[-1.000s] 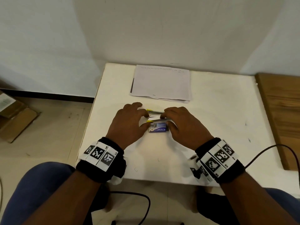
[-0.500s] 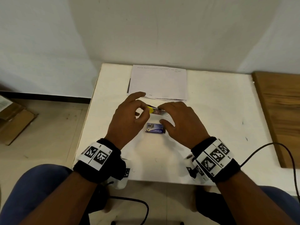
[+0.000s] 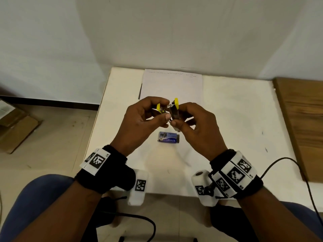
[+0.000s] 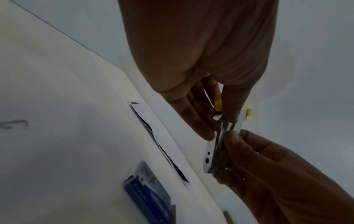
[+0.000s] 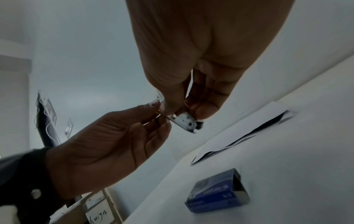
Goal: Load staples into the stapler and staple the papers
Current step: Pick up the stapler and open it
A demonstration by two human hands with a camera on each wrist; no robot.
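A small metal stapler with yellow ends is held up above the white table, swung open. My left hand pinches its yellow-tipped left part. My right hand grips the body between thumb and fingers. The stapler's silver hinge end shows in the right wrist view. A blue staple box lies on the table just below the hands, its end flap open. A stack of white papers lies at the table's far edge.
A brown wooden surface adjoins the table on the right. Cardboard boxes sit on the floor at the left. A black cable trails off the right wrist. White walls stand behind the table.
Both hands have lifted the stapler off the table and raised it toward me. It now stands swung open between them. The staple box has stayed where it lay.
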